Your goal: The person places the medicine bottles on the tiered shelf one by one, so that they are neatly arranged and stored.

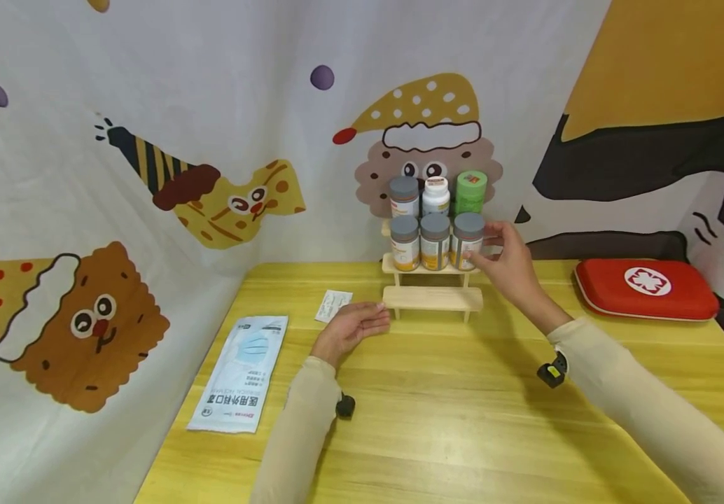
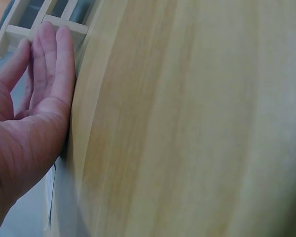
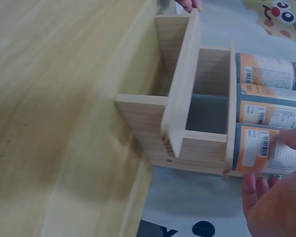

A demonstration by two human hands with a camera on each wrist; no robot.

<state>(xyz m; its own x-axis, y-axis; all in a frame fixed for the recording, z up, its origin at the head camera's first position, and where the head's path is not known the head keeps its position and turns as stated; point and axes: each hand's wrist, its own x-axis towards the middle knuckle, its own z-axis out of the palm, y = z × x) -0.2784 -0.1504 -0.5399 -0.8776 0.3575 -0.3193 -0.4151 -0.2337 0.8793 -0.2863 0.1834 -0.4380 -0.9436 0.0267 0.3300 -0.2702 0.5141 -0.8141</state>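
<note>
A stepped wooden display rack (image 1: pixel 433 299) stands against the backdrop. On its middle tier sit three grey-lidded pill bottles, and my right hand (image 1: pixel 513 269) holds the rightmost pill bottle (image 1: pixel 463 246) between thumb and fingers. In the right wrist view the thumb lies on the label of that bottle (image 3: pixel 255 148). Behind them are another grey-lidded bottle (image 1: pixel 405 199), a white bottle (image 1: pixel 435 197) and a green bottle (image 1: pixel 470 192). My left hand (image 1: pixel 352 329), fingers straight, is at the left end of the lowest step; in the left wrist view the fingertips (image 2: pixel 64 32) reach the rack's frame.
A packaged surgical face mask (image 1: pixel 239 374) lies on the table's left side. Beside my left hand is a small white packet (image 1: pixel 334 305). A red first-aid case (image 1: pixel 645 288) rests at the back right. A cartoon-printed cloth (image 1: pixel 223 84) hangs behind.
</note>
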